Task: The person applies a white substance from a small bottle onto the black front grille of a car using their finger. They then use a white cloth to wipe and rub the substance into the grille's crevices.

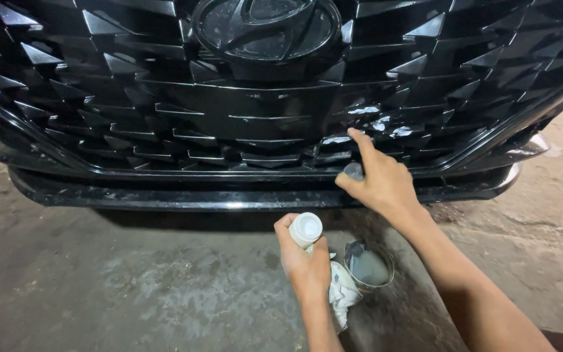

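Observation:
A glossy black car grille point(249, 124) with angular slats and an oval emblem point(265, 29) fills the upper view. My right hand point(379, 179) reaches to the grille's lower right part, its index finger touching a slat, with a small grey pad or sponge point(354, 171) pinched between thumb and fingers. Whitish smears point(386, 124) show on the slats just above that finger. My left hand point(304, 257) is lower, near the ground, shut around a small white bottle point(306, 229) together with a crumpled white cloth point(343, 293) hanging below the fist.
The black lower bumper lip point(184, 195) runs across beneath the grille. A small round tin point(368, 264) with greyish contents sits on the stained concrete floor point(99, 280) just right of my left hand.

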